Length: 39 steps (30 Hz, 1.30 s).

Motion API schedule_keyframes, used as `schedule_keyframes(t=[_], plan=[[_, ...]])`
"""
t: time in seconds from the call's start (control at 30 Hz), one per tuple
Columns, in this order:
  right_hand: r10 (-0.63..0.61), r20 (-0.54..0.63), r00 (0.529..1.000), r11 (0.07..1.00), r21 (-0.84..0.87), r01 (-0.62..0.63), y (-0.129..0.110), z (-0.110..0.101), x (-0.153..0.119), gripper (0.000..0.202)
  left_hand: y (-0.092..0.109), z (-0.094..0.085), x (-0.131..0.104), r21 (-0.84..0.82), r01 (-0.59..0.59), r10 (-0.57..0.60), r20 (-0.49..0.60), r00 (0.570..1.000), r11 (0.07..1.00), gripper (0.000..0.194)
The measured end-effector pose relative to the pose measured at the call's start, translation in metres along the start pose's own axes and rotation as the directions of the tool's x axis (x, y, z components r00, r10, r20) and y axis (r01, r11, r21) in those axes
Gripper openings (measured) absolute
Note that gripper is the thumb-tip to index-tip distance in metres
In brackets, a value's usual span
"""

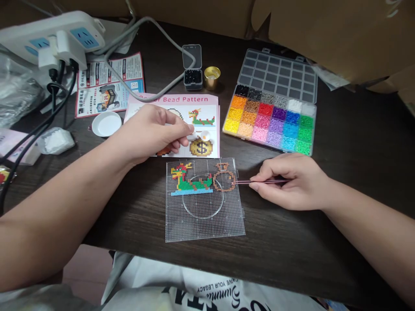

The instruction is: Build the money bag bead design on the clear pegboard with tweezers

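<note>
A clear pegboard (204, 224) lies on the dark table, bearing a green, red and yellow dragon of beads (193, 183) and a brown bead outline of a bag (223, 179). My right hand (287, 181) grips thin pink tweezers (269, 182), their tips at the outline's right side. Over the pattern sheet (186, 99), my left hand (158, 129) pinches a small white spoon (205, 135) with a few orange bits in its bowl. The sheet shows a dragon boat and a money bag with a dollar sign.
An open bead box (270, 112) of many colours stands at the back right. Behind the sheet are a small box of black beads (193, 77) and a gold cup (212, 77). A white dish (106, 124), power strip (55, 34) and cables lie left.
</note>
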State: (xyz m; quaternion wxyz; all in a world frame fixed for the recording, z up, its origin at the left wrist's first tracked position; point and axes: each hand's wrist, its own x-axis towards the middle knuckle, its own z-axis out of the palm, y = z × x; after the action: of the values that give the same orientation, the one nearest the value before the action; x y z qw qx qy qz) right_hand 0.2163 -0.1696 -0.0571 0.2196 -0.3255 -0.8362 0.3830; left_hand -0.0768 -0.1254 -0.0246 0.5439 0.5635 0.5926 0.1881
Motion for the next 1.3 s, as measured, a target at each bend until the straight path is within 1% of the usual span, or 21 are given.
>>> schedule_keyframes(t=[0.07,0.13,0.17,0.2,0.27,0.3,0.43,0.5,0.67,0.8,1.0,1.17,1.3], plan=[[0.005,0.008,1.000,1.000,0.001,-0.005,-0.0004,-0.0002,0.0002,0.010,-0.0016,-0.0003,0.0031,0.002,0.029,-0.029,-0.013,0.999,1.000,0.027],[-0.007,0.013,1.000,1.000,0.004,0.007,-0.0005,-0.0005,0.0004,0.008,-0.0024,0.0003,0.0069,0.017,0.082,-0.080,-0.083,0.993,0.997,0.027],[-0.015,0.016,1.000,1.000,0.008,0.015,-0.0004,-0.0006,0.0005,0.008,-0.0026,0.0008,0.0084,0.018,0.097,-0.094,-0.099,0.991,0.995,0.028],[-0.018,0.019,1.000,1.000,0.012,0.018,-0.0003,-0.0007,0.0005,0.007,-0.0027,0.0011,0.0095,0.008,0.086,-0.085,-0.108,0.991,0.996,0.027],[-0.013,0.024,1.000,1.000,0.021,0.012,0.0001,-0.0007,0.0007,0.006,-0.0033,0.0016,0.0106,-0.017,0.061,-0.062,-0.071,0.996,0.998,0.026],[-0.004,0.026,1.000,1.000,0.026,0.003,0.0004,-0.0005,0.0007,0.007,-0.0040,0.0016,0.0107,-0.020,0.062,-0.063,-0.096,0.993,0.998,0.027],[0.013,0.008,1.000,0.999,0.051,-0.013,0.0017,0.0008,0.0007,0.008,-0.0070,0.0013,0.0106,-0.072,0.029,-0.035,-0.086,0.996,0.997,0.026],[0.016,-0.012,1.000,0.998,0.066,-0.015,0.0017,0.0010,0.0003,0.008,-0.0076,0.0010,0.0104,-0.084,0.036,-0.044,-0.096,0.994,0.996,0.026],[0.099,-0.016,0.995,0.987,0.132,-0.096,-0.0005,-0.0005,-0.0007,0.009,-0.0066,-0.0024,0.0095,-0.099,0.034,-0.039,-0.048,0.998,0.995,0.025],[0.147,-0.018,0.989,0.975,0.169,-0.142,-0.0016,-0.0006,0.0008,0.008,-0.0053,-0.0042,0.0089,-0.134,0.050,-0.057,-0.047,0.997,0.990,0.026],[0.153,-0.057,0.987,0.978,0.154,-0.143,-0.0005,0.0003,0.0022,0.007,-0.0035,-0.0035,0.0076,-0.107,0.049,-0.053,-0.028,0.998,0.993,0.025],[0.152,-0.069,0.986,0.984,0.103,-0.145,0.0023,0.0000,0.0004,0.008,-0.0034,-0.0035,0.0077,-0.077,0.062,-0.063,-0.008,0.998,0.995,0.027],[0.143,-0.104,0.984,0.989,0.052,-0.138,0.0013,0.0004,0.0011,0.007,-0.0033,-0.0026,0.0086,-0.049,0.064,-0.064,0.005,0.998,0.997,0.026]])
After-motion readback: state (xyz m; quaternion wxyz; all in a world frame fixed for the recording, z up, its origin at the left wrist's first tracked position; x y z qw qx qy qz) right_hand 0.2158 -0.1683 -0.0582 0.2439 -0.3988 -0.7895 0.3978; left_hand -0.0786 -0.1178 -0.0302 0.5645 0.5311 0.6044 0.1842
